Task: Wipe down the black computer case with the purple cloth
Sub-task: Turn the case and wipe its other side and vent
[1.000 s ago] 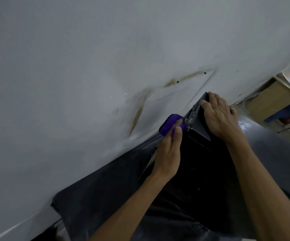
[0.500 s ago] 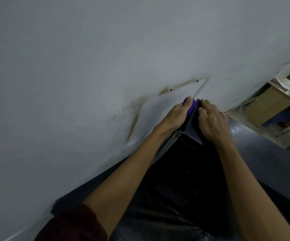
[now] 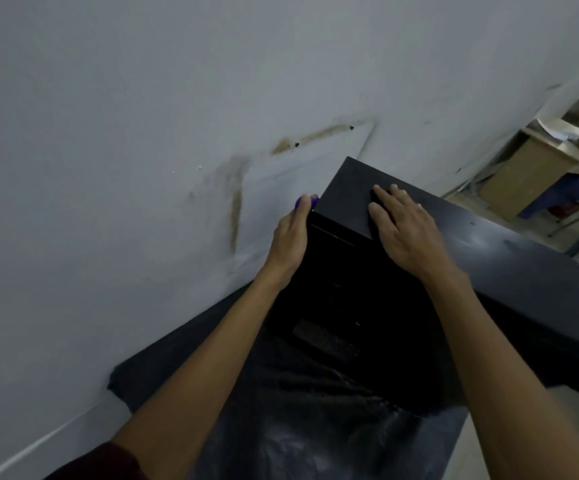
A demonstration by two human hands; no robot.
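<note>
1. Black computer case [image 3: 345, 199] sits on the dark table [image 3: 523, 265], right up against the wall [image 3: 142, 133]. Looks like it's standing upright, with the long axis running top to bottom. The small top face aims at the camera and the left side faces the wall.
2. Right hand [image 3: 402, 230] hasn't budged. It's flat on the top, fingers straight and spread, steadying the case.
3. Left hand [image 3: 290, 240] has slid from the near corner up the wall-side edge. Fairly straight fingers press the cloth there; the thumb is hidden.
4. Purple cloth [image 3: 303, 203] now only peeks past those fingertips, so I'd say that side is getting wiped.
</note>
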